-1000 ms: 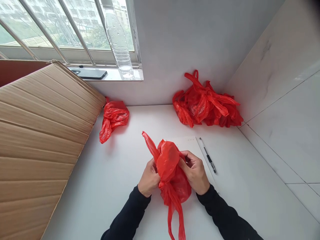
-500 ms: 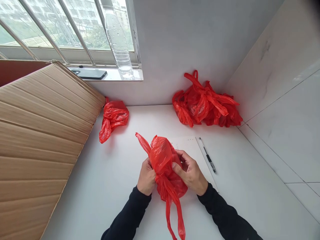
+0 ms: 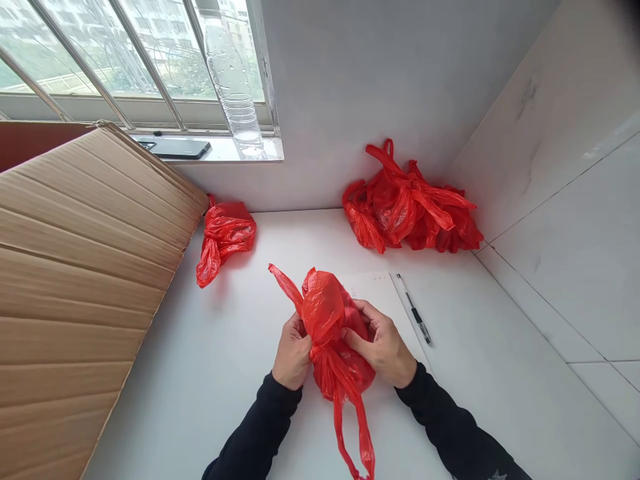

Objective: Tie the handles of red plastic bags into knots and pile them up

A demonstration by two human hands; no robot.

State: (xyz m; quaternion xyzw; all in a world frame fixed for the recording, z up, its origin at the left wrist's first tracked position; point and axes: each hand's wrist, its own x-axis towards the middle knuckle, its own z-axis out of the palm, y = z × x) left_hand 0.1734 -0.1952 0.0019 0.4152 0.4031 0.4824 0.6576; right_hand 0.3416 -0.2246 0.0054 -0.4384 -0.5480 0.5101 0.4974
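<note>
A crumpled red plastic bag (image 3: pixel 327 320) sits between both my hands above the white table (image 3: pixel 225 373). My left hand (image 3: pixel 293 353) pinches its left side, fingers closed. My right hand (image 3: pixel 383 347) grips the right side, thumb pressed into the plastic. One bag handle sticks up to the left, and two long handles hang down toward me. A sheet of white paper (image 3: pixel 380 293) lies under the bag.
A black pen (image 3: pixel 414 317) lies right of the paper. A pile of red bags (image 3: pixel 407 210) fills the back right corner, and one knotted red bag (image 3: pixel 225 237) lies by the large cardboard box (image 3: pixel 85 280) at left. A clear bottle (image 3: pixel 235 80) and phone (image 3: pixel 175 148) rest on the sill.
The bag has shifted slightly left and down between my hands, and its bundled top has been gathered tighter. Both hands keep their hold.
</note>
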